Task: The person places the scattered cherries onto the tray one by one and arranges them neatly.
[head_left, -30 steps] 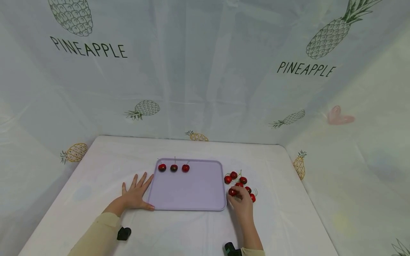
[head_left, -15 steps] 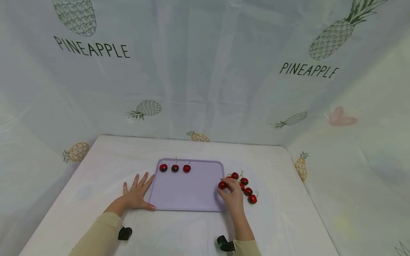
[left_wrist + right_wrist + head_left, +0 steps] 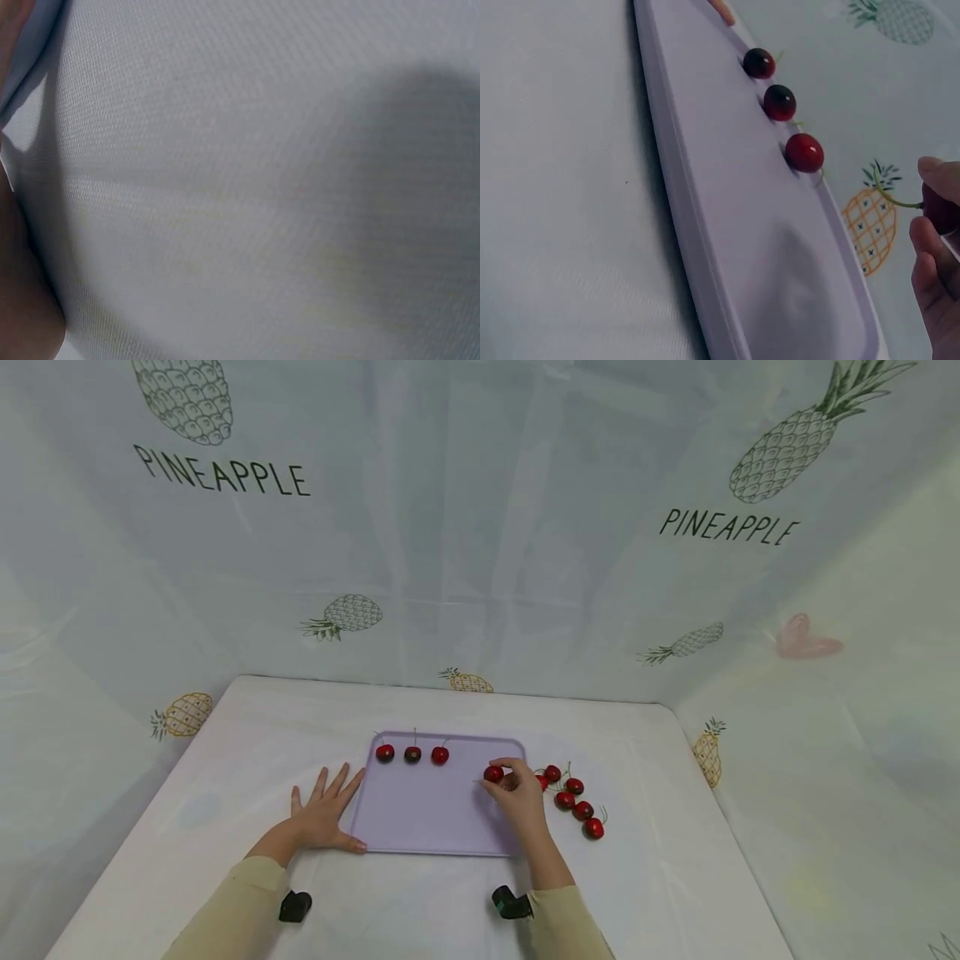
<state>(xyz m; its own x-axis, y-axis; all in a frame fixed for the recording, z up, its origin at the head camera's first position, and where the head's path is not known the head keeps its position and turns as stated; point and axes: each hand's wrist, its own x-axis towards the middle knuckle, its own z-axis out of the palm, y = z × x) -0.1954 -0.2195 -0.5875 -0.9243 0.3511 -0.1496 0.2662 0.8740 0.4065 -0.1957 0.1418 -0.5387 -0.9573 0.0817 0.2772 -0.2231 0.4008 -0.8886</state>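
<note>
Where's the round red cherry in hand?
In the head view, the cherry is pinched in the right hand over the rectangular lilac tray, toward its right end.

Soft, cool light – muted overall, low in contrast.
From the head, the back cloth [image 3: 465,539] looks gray with pale vertical streaks of sheen, while the tabletop [image 3: 660,860] reads brighter; the right hand [image 3: 520,797] throws a diffuse shadow onto the tray [image 3: 420,818]. Lettering is legible, though fine detail is soft. The left wrist view is a hazy close-up of woven fabric [image 3: 225,150], darkened at right by a broad, blurred shadow. In the right wrist view – dimmer, bluish – the cherries [image 3: 805,152] carry tiny bright highlights.
</note>
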